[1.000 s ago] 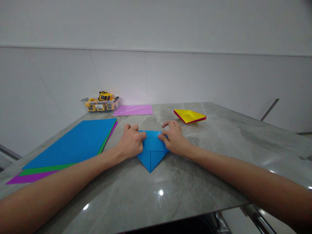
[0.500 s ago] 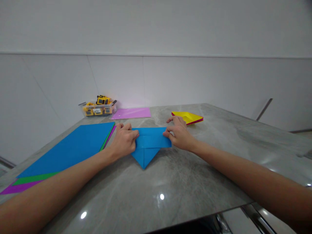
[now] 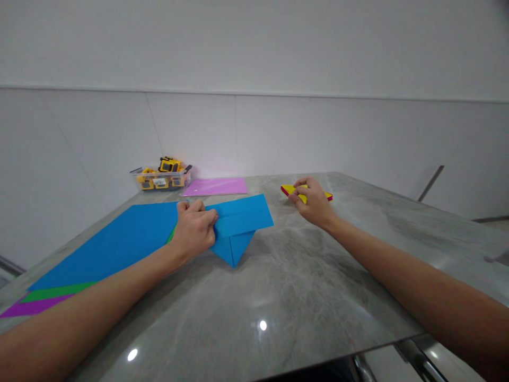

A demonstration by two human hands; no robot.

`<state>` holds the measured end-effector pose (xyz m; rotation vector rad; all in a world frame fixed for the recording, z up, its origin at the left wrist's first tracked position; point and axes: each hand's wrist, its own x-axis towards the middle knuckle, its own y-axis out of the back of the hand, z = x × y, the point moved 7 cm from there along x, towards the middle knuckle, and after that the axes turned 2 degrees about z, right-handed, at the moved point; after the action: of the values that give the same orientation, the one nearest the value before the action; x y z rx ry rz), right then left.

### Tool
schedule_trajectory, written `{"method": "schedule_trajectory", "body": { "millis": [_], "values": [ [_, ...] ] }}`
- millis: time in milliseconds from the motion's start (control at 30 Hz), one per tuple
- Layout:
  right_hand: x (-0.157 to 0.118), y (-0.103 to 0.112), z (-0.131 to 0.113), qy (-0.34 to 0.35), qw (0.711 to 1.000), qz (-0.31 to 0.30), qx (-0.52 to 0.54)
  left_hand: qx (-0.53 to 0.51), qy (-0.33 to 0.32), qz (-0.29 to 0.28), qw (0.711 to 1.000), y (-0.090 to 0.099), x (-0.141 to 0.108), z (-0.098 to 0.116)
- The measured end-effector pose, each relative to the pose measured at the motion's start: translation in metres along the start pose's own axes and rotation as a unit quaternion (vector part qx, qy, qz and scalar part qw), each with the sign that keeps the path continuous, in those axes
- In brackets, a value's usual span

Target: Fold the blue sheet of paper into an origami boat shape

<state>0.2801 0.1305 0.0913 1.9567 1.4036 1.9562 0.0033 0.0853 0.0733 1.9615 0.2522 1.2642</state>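
Observation:
A folded blue paper (image 3: 242, 216) with a triangular point at its lower side is held at its left end by my left hand (image 3: 195, 225), fingers closed on it. Its right end is free and tilts upward. Over the yellow folded paper (image 3: 326, 195), which has red edges, is my right hand (image 3: 312, 201). Its thumb and fingers are bent together at the middle of the yellow paper and cover part of it.
Large blue, green and purple sheets (image 3: 107, 239) lie stacked at the left. Behind are a clear box (image 3: 161, 180) of yellow toy vehicles and a pink sheet (image 3: 215, 186). The grey tabletop (image 3: 222, 318) ends at a front edge above metal handles.
My right hand has let go of the blue paper and moved right and back onto the yellow one. The blue paper's right end has tilted up, and my left hand still holds it.

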Motion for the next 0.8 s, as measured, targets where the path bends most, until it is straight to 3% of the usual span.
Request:
{"method": "schedule_trajectory", "body": {
  "millis": [100,200,267,467,633,733,800],
  "values": [
    [-0.006,0.000,-0.026,0.042,0.995,-0.001,0.088,0.003,-0.009,-0.005,1.000,-0.001,-0.002,0.004],
    [-0.014,0.000,-0.058,0.092,0.989,-0.029,0.111,0.008,-0.024,0.006,1.000,0.001,-0.003,0.010],
    [-0.017,-0.003,-0.067,0.098,0.987,-0.053,0.115,0.007,-0.035,0.020,0.999,0.003,-0.004,0.012],
    [-0.015,-0.017,-0.052,0.041,0.973,-0.107,0.201,-0.007,-0.066,0.070,0.995,0.008,-0.006,0.014],
    [-0.020,-0.026,-0.057,0.022,0.965,-0.162,0.203,-0.031,-0.062,0.075,0.995,0.010,-0.006,0.017],
    [-0.023,-0.028,-0.063,0.013,0.966,-0.161,0.204,-0.097,-0.039,0.053,0.993,0.008,-0.005,0.020],
    [-0.025,-0.027,-0.065,0.012,0.971,-0.142,0.191,-0.171,-0.016,0.002,0.985,0.001,-0.004,0.024]
  ]
}}
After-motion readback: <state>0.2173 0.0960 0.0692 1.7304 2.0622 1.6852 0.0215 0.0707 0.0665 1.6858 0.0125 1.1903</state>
